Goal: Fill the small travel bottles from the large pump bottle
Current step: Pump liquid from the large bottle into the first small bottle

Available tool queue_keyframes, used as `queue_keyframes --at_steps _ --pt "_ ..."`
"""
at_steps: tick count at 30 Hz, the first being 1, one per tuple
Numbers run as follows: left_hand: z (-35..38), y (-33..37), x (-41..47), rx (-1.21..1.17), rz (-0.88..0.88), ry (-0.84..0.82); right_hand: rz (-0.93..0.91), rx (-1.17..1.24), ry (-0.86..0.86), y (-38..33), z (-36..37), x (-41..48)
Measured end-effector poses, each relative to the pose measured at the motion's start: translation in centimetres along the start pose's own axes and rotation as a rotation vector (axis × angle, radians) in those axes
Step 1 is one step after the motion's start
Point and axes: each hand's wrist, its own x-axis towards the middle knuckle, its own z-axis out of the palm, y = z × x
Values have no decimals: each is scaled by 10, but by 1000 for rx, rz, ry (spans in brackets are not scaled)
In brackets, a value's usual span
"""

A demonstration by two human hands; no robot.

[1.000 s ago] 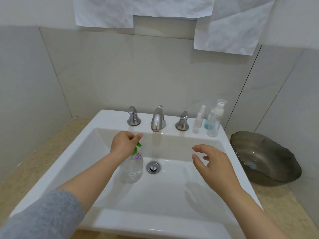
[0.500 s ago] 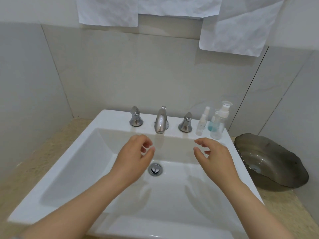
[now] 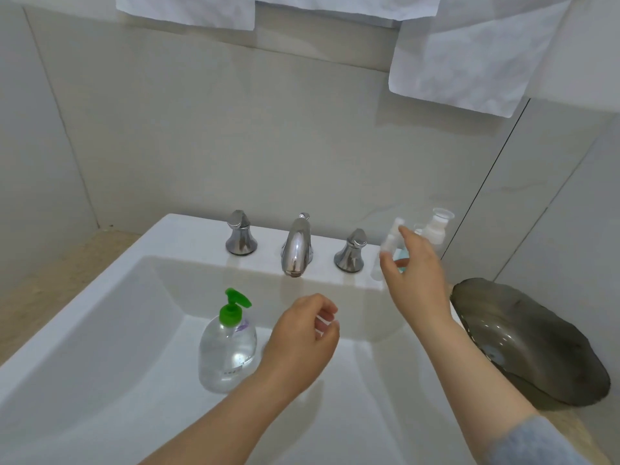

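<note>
The large clear pump bottle [image 3: 228, 350] with a green pump stands upright in the white sink basin [image 3: 117, 313], left of centre. My left hand [image 3: 302, 340] hovers just right of it with loosely curled fingers, holding nothing. My right hand [image 3: 416, 276] reaches to the sink's back right ledge, where its thumb and fingers close around a small white spray bottle [image 3: 391, 238]. Behind that hand stands a taller travel bottle [image 3: 436, 228] with a clear cap. A bottle with blue liquid [image 3: 402, 263] is mostly hidden by my fingers.
A chrome faucet [image 3: 297, 246] and two handles [image 3: 240, 234] [image 3: 350, 251] line the back ledge. A dark grey shell-shaped dish [image 3: 536, 347] lies on the beige counter to the right. White cloths [image 3: 469, 55] hang on the wall above.
My right hand moved from above the basin up to the back right ledge and took hold of the small spray bottle. My left hand let go of the pump bottle and shifted right.
</note>
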Motion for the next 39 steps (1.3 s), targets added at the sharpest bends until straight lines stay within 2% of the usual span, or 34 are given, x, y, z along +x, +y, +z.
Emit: queue_keyframes --at_steps 7,11,15,18,21,27,31,35,39 --pt "-3 -17 10 -4 -30 -46 23 -24 31 8 16 19" --pt "-1 -20 11 13 -54 -73 18 68 90 8 13 10" --pt "-1 -18 14 -57 -57 -25 108 390 109 1 -1 -17" --pt "-1 -14 16 -187 -64 13 199 663 -31 -5 -1 -31" --pt "-1 -10 15 -262 -32 9 180 632 -169 -8 5 -36" --pt "-3 -5 12 -284 10 -4 168 674 -318 -8 -2 -40" --pt "-3 -8 14 -219 29 23 190 624 -348 -9 -3 -42" --pt "-1 -11 14 -132 49 6 166 391 -356 -8 -2 -42" --pt "-1 -14 15 -87 37 -16 190 430 -386 -4 2 -41"
